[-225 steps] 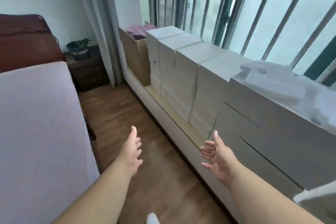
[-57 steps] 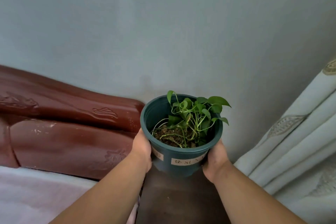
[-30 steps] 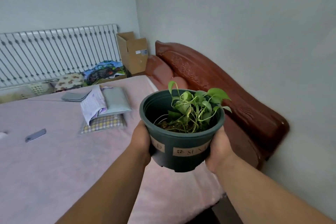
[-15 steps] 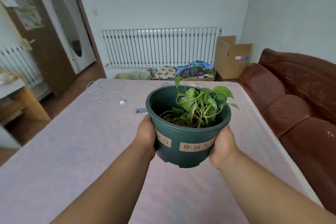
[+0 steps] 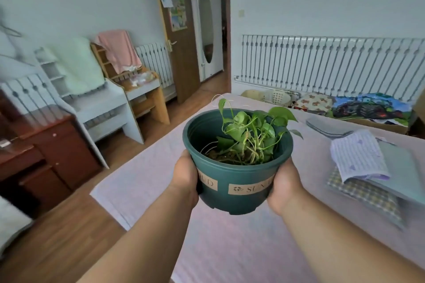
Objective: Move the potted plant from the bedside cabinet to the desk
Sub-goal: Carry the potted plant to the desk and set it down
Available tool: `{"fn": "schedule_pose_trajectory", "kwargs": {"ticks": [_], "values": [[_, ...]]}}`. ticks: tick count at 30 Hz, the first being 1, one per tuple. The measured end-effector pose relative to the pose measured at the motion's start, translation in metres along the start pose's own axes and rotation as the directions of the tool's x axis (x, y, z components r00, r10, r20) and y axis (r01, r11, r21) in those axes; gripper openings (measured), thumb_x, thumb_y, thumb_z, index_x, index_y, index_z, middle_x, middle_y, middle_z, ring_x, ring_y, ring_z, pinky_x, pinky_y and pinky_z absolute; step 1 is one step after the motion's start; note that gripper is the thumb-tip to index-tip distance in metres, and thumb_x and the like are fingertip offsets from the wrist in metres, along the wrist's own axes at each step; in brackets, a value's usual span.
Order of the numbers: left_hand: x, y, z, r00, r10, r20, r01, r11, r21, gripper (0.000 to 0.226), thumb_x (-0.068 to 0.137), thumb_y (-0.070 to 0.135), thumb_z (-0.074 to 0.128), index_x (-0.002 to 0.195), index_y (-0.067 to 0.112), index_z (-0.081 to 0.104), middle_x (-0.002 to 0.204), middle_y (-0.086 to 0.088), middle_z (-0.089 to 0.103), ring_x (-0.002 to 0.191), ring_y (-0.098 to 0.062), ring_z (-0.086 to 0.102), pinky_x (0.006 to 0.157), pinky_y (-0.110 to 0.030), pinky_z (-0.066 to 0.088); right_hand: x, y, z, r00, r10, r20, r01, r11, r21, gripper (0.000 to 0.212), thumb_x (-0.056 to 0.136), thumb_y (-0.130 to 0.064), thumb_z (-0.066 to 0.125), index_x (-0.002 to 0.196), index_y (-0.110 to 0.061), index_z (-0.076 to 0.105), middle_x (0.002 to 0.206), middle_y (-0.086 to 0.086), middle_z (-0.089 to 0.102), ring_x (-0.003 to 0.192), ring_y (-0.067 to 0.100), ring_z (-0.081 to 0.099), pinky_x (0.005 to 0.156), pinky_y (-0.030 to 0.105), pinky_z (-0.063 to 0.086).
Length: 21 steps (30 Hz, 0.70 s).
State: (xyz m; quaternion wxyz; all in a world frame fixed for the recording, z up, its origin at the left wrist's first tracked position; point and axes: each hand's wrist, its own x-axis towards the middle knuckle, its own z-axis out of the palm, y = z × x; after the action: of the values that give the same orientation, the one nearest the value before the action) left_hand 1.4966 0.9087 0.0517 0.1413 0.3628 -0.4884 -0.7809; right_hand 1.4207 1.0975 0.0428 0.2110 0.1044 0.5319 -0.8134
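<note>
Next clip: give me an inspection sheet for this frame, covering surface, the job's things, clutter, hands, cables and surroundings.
Surface: pink-covered bed lies below the pot; wood floor at left.
Job's things: green potted plant is held upright in the air, resting on nothing; grey desk stands at left, its top largely bare.
Clutter: folded bedding on the bed at right; laundry basket beyond it.
Hands: left hand and right hand clasp opposite sides of the pot.
Cables: nothing seen.
Surroundings: brown door, white radiator, red-brown cabinet at left.
</note>
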Motion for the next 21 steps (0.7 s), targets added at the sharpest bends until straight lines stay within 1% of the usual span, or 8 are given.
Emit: {"fn": "schedule_pose_trajectory", "kwargs": {"ticks": [3, 5, 7, 9, 11, 14, 17, 21], "values": [[0.005, 0.014, -0.041, 0.994, 0.009, -0.108, -0.018, 0.996, -0.083, 0.063, 0.105, 0.055, 0.045, 0.064, 0.035, 0.088, 0.079, -0.002, 0.088, 0.064, -0.017, 0.084, 0.062, -0.03, 0.06, 0.014, 0.017, 0.045, 0.995, 0.055, 0.081, -0.049, 0.996, -0.077, 0.071, 0.103, -0.081, 0.038, 0.125, -0.034, 0.087, 0.115, 0.003, 0.091, 0.119, 0.032, 0.08, 0.111, 0.053, 0.058], [0.008, 0.025, -0.073, 0.98, 0.019, -0.2, -0.049, 0.988, -0.148, 0.061, 0.103, 0.056, 0.046, 0.062, 0.036, 0.087, 0.075, 0.0, 0.087, 0.06, -0.014, 0.083, 0.055, -0.024, 0.059, 0.022, 0.03, 0.079, 0.983, 0.1, 0.154, -0.079, 0.987, -0.137, 0.073, 0.102, -0.081, 0.041, 0.134, -0.031, 0.084, 0.119, 0.005, 0.09, 0.124, 0.034, 0.079, 0.119, 0.059, 0.053], [0.006, 0.03, -0.1, 0.956, 0.039, -0.292, -0.095, 0.979, -0.181, 0.055, 0.098, 0.052, 0.05, 0.062, 0.036, 0.087, 0.073, 0.001, 0.087, 0.06, -0.016, 0.084, 0.05, -0.024, 0.06, 0.026, 0.042, 0.107, 0.964, 0.125, 0.235, -0.087, 0.982, -0.168, 0.07, 0.101, -0.081, 0.044, 0.133, -0.032, 0.084, 0.119, 0.005, 0.09, 0.122, 0.034, 0.079, 0.12, 0.06, 0.052], [-0.001, 0.035, -0.129, 0.922, 0.08, -0.378, -0.163, 0.967, -0.194, 0.047, 0.096, 0.054, 0.053, 0.076, 0.034, 0.091, 0.088, -0.004, 0.09, 0.08, -0.024, 0.088, 0.069, -0.037, 0.069, 0.025, 0.058, 0.139, 0.933, 0.168, 0.319, -0.102, 0.972, -0.213, 0.067, 0.102, -0.079, 0.045, 0.132, -0.034, 0.085, 0.12, 0.003, 0.09, 0.121, 0.032, 0.081, 0.118, 0.059, 0.054], [-0.01, 0.039, -0.159, 0.896, 0.099, -0.432, -0.202, 0.959, -0.197, 0.047, 0.095, 0.056, 0.056, 0.096, 0.028, 0.092, 0.104, -0.009, 0.091, 0.095, -0.029, 0.088, 0.092, -0.047, 0.068, 0.022, 0.078, 0.168, 0.904, 0.207, 0.375, -0.12, 0.963, -0.243, 0.065, 0.104, -0.077, 0.044, 0.133, -0.034, 0.084, 0.122, 0.003, 0.09, 0.121, 0.032, 0.081, 0.118, 0.059, 0.054], [-0.02, 0.046, -0.21, 0.837, 0.098, -0.538, -0.253, 0.941, -0.223, 0.048, 0.093, 0.056, 0.058, 0.108, 0.023, 0.09, 0.108, -0.011, 0.09, 0.095, -0.031, 0.087, 0.094, -0.049, 0.067, 0.007, 0.114, 0.215, 0.852, 0.276, 0.445, -0.144, 0.94, -0.308, 0.064, 0.105, -0.075, 0.042, 0.127, -0.035, 0.087, 0.121, 0.003, 0.09, 0.122, 0.031, 0.08, 0.119, 0.058, 0.053], [-0.022, 0.054, -0.267, 0.787, 0.051, -0.615, -0.284, 0.915, -0.287, 0.054, 0.092, 0.059, 0.059, 0.114, 0.019, 0.089, 0.11, -0.013, 0.09, 0.105, -0.038, 0.085, 0.102, -0.057, 0.065, -0.008, 0.152, 0.267, 0.801, 0.328, 0.501, -0.142, 0.916, -0.374, 0.062, 0.104, -0.075, 0.041, 0.114, -0.04, 0.091, 0.12, 0.001, 0.09, 0.118, 0.029, 0.083, 0.114, 0.052, 0.058], [-0.009, 0.072, -0.35, 0.743, 0.005, -0.67, -0.321, 0.881, -0.349, 0.054, 0.089, 0.06, 0.062, 0.111, 0.019, 0.09, 0.112, -0.016, 0.089, 0.111, -0.043, 0.083, 0.105, -0.063, 0.062, -0.021, 0.203, 0.344, 0.743, 0.378, 0.552, -0.127, 0.89, -0.439, 0.067, 0.104, -0.078, 0.04, 0.128, -0.036, 0.087, 0.124, 0.0, 0.09, 0.115, 0.025, 0.085, 0.109, 0.05, 0.061]]}}
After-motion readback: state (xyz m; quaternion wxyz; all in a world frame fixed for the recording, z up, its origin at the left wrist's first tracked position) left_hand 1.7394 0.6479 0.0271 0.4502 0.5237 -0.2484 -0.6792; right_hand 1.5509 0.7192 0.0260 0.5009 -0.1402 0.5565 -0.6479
